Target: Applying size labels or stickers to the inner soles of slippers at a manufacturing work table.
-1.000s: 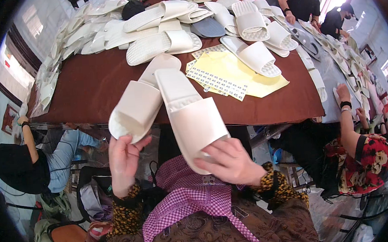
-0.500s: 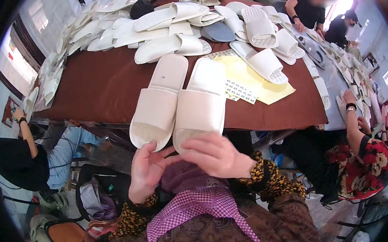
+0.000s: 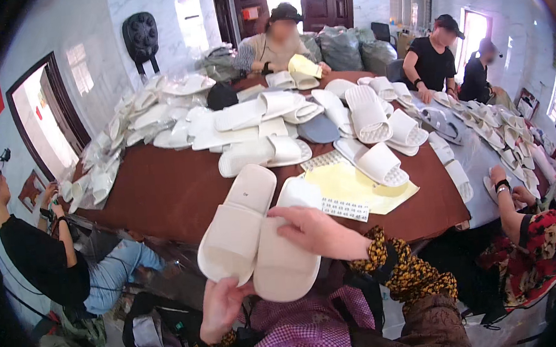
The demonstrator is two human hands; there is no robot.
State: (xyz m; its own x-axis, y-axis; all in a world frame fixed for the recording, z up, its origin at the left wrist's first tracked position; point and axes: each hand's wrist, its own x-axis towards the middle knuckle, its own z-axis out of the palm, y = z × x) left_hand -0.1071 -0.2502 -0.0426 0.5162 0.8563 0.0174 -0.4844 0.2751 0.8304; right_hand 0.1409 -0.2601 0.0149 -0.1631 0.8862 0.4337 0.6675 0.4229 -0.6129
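Two off-white slide slippers stand side by side before me, heels toward the brown-covered table [image 3: 156, 188]. My left hand [image 3: 226, 306] is closed at the toe ends, its thumb on the left slipper [image 3: 228, 244]. Over the strap of the right slipper [image 3: 288, 273] lies my right hand [image 3: 321, 232], fingers bent onto the strap's opening edge; what its thumb touches is hidden. Dark print marks the left slipper's insole, while the hand partly covers the right one's. Just beyond are yellow paper [image 3: 383, 196] and a white sheet of small printed stickers [image 3: 345, 210].
Loose white slippers [image 3: 244, 156] are heaped across the table's far side, with bagged ones [image 3: 136, 122] at the left. A grey-blue sole [image 3: 319, 129] lies among them. Several people sit or stand around, including one in black [image 3: 42, 254] at left and a flowered sleeve [image 3: 533, 226] at right.
My view has tilted up, so the table and slippers sit lower in the picture. My right hand has moved from the toe ends up onto the right slipper's strap; the left stays at the toes.
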